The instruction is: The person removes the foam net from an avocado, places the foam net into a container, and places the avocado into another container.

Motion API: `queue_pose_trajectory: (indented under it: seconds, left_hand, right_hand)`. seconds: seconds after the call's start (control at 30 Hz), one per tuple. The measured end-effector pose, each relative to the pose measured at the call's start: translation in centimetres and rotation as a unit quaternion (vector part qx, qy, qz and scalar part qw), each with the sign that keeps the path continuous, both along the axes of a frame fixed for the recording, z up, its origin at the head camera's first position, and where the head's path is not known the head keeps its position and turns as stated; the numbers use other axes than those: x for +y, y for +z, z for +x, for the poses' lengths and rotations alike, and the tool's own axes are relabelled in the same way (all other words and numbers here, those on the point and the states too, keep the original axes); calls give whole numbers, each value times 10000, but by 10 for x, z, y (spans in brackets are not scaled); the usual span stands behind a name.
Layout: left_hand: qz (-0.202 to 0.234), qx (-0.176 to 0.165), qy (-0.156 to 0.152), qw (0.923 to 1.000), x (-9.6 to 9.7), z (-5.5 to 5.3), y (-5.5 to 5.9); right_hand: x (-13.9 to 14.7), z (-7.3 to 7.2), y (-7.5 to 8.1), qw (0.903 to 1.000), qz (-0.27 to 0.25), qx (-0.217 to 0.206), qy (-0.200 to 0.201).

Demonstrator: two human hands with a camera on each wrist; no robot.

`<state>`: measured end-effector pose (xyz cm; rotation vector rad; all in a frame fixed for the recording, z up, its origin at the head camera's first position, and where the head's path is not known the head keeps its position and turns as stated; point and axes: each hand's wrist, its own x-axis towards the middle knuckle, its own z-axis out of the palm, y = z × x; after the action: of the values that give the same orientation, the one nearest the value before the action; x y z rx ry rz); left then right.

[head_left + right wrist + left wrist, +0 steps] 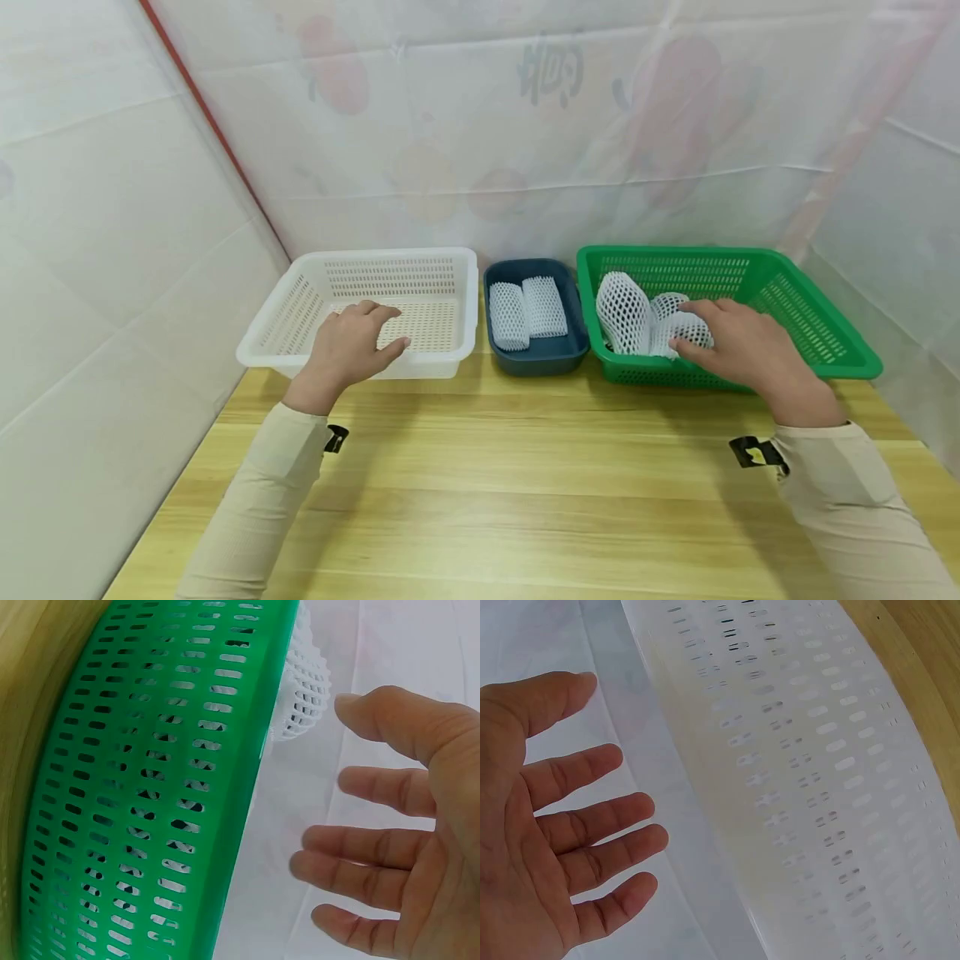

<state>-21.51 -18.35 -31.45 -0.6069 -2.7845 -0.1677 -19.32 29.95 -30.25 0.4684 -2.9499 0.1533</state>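
My left hand (347,348) hovers over the front of a white plastic basket (468,312), thumb and fingers spread and holding nothing. In the left wrist view the same hand (577,802) is beside the basket's slotted wall (810,780), fingers relaxed. My right hand (746,350) is above the front rim of a green plastic basket (817,321), also with nothing in it. White foam net sleeves (624,312) lie in the green basket's left half, partly hidden by the right fingers. From the right wrist, the hand (397,825) shows relaxed fingers near the green wall (157,780).
Between the baskets stands a dark blue tray (536,365) with two foam net sleeves (545,307) lying side by side. All three containers line the back of the wooden table (510,483). White printed sheeting (480,125) hangs behind and at the sides.
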Motion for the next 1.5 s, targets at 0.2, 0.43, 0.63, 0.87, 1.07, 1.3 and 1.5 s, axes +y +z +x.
queue_pose_trajectory:
  seconds: [0.2,0.43,0.63,0.87,1.07,1.3,1.5]
  left_hand:
    - [38,41,-15,10000,1,0,-1]
    - [233,248,-211,9992,6,0,-2]
    - [468,326,-408,9975,15,1,-2]
    - [708,593,-754,9929,29,-2,-6]
    - [745,578,-894,9915,41,-3,-7]
    - [546,318,-972,9933,57,-3,-9]
    - [531,493,-1243,9896,72,-1,-13]
  right_hand:
    - [0,1,1,9997,127,-167,-95]
    - [-1,-1,1,9992,-10,-400,-73]
    - [-1,-11,3,9977,-261,-624,7]
    - [0,-21,5,9952,-507,-827,162]
    - [-3,-29,6,9913,-770,-1056,154]
    - [-7,-37,8,9883,-919,-1190,238]
    - [-12,-42,9,9855,-1020,-1312,344]
